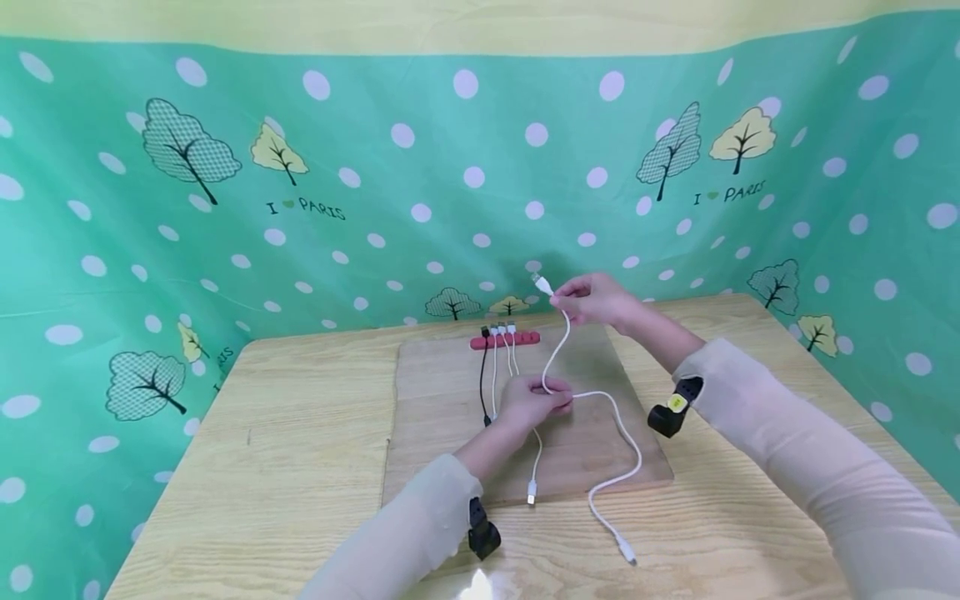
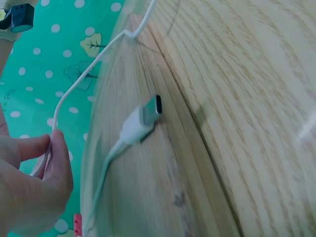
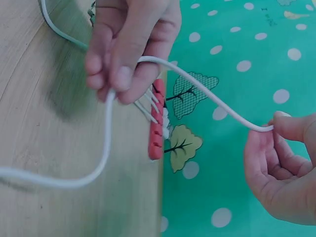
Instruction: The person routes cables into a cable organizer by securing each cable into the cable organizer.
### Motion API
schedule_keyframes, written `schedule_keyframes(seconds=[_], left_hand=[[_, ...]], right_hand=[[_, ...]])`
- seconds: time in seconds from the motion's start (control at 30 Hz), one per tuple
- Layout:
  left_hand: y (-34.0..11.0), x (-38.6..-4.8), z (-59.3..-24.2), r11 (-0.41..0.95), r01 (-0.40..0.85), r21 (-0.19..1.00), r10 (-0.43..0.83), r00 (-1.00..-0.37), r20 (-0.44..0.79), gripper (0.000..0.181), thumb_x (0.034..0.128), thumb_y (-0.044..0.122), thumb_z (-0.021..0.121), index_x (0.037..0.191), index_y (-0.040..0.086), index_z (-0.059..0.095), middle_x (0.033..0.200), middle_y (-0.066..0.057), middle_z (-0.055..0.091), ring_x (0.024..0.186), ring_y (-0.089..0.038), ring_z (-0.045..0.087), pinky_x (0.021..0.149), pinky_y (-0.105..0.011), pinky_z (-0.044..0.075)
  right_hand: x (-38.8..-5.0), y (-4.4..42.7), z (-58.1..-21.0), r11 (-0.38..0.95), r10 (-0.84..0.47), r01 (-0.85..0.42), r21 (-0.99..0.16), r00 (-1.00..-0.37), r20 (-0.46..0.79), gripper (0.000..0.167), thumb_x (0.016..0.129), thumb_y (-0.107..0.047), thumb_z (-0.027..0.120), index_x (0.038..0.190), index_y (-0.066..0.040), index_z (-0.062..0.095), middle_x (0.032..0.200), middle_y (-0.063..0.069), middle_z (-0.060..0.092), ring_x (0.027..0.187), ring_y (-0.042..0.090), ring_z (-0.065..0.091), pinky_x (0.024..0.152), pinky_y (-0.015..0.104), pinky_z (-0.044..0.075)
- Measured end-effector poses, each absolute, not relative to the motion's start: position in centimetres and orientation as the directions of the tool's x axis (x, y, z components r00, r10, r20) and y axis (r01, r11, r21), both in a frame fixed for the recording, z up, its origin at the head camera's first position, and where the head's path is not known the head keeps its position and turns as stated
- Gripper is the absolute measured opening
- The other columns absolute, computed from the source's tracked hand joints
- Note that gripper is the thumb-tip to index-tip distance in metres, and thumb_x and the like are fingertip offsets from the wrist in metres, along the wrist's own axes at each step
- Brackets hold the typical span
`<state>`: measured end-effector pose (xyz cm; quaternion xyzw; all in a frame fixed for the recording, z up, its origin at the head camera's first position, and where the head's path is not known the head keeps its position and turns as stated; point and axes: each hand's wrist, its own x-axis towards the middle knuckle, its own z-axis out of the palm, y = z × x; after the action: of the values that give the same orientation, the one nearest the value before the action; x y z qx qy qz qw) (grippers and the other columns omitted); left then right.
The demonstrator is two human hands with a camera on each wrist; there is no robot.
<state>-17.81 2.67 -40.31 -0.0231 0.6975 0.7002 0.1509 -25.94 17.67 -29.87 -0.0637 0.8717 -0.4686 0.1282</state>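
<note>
A white USB cable point(image 1: 638, 458) runs between both hands. My right hand point(image 1: 596, 298) pinches it just behind its USB-A plug point(image 1: 543, 284), raised above the back edge of the wooden board point(image 1: 431, 400). Lower and to the left, my left hand point(image 1: 529, 402) pinches the same cable between thumb and fingers over the board; the left wrist view shows this thumb grip point(image 2: 42, 173). From there the cable's other end trails to the table in front. Behind the hands, a red cable holder point(image 1: 532, 337) sits at the board's back edge with several plugs in its left slots.
A black cable point(image 1: 482, 379) and several white cables point(image 1: 494, 367) run forward from the holder. One white cable's USB-C plug point(image 2: 139, 124) lies at the board's front edge. Beneath is a light wooden table point(image 1: 300, 417); a green dotted curtain point(image 1: 420, 167) hangs behind.
</note>
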Motion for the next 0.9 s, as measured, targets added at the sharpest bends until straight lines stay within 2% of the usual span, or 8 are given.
schedule_keyframes(seconds=[0.17,0.33,0.4,0.53,0.77,0.9], left_hand=[[2.1,-18.2,-40.5,-0.006,-0.259,0.966,0.075,-0.963,-0.257,0.013,0.0808,-0.003,0.071,0.094,-0.005,0.071,0.09,-0.019,0.074,0.07,-0.013,0.072,0.072,-0.025,0.062],[1.6,-18.2,-40.5,-0.024,-0.28,0.96,0.034,-0.96,-0.279,0.014,0.0799,-0.001,0.072,0.094,-0.003,0.07,0.091,-0.016,0.074,0.067,-0.009,0.07,0.071,-0.024,0.061],[1.5,-18.3,-40.5,-0.021,-0.287,0.958,0.034,-0.957,-0.286,0.014,0.0803,0.0,0.072,0.094,-0.002,0.07,0.089,-0.016,0.074,0.065,-0.008,0.069,0.07,-0.023,0.061],[1.3,-18.3,-40.9,-0.034,-0.296,0.955,0.032,-0.955,-0.295,0.014,0.0812,-0.001,0.071,0.094,-0.004,0.069,0.086,-0.017,0.074,0.063,-0.007,0.069,0.07,-0.023,0.061],[1.2,-17.8,-41.0,-0.035,-0.324,0.946,0.029,-0.946,-0.323,0.015,0.0806,-0.003,0.07,0.095,-0.007,0.07,0.09,-0.02,0.073,0.065,-0.01,0.071,0.07,-0.023,0.061],[1.9,-17.0,-41.2,-0.027,-0.355,0.934,0.046,-0.934,-0.354,0.013,0.0799,-0.004,0.071,0.092,-0.007,0.069,0.09,-0.021,0.073,0.066,-0.014,0.073,0.067,-0.023,0.061]], right_hand=[[-27.2,18.0,-30.9,0.484,-0.17,0.091,-0.87,-0.966,-0.195,0.037,0.095,-0.017,0.06,0.124,0.006,0.057,0.097,0.007,0.065,0.076,0.009,0.063,0.084,0.03,0.06],[-28.5,18.0,-31.9,0.436,-0.129,0.149,-0.887,-0.966,-0.226,0.04,0.095,-0.015,0.06,0.128,0.006,0.055,0.1,0.008,0.063,0.079,0.008,0.062,0.082,0.025,0.059],[-28.9,17.9,-32.2,0.416,-0.117,0.167,-0.894,-0.965,-0.235,0.04,0.094,-0.015,0.061,0.129,0.005,0.055,0.101,0.008,0.063,0.078,0.008,0.063,0.078,0.02,0.059],[-29.6,17.2,-32.8,0.377,-0.092,0.197,-0.905,-0.964,-0.248,0.04,0.094,-0.015,0.061,0.129,0.003,0.055,0.102,0.007,0.063,0.074,0.006,0.064,0.076,0.02,0.059],[-30.9,16.2,-33.9,0.333,-0.08,0.202,-0.921,-0.967,-0.241,0.04,0.093,-0.009,0.062,0.129,0.006,0.054,0.128,0.026,0.059,0.068,0.003,0.064,0.08,0.022,0.06],[-31.7,15.3,-35.0,0.366,-0.08,0.215,-0.906,-0.962,-0.261,0.038,0.09,-0.01,0.065,0.125,0.004,0.058,0.129,0.028,0.058,0.068,0.006,0.066,0.091,0.032,0.058]])
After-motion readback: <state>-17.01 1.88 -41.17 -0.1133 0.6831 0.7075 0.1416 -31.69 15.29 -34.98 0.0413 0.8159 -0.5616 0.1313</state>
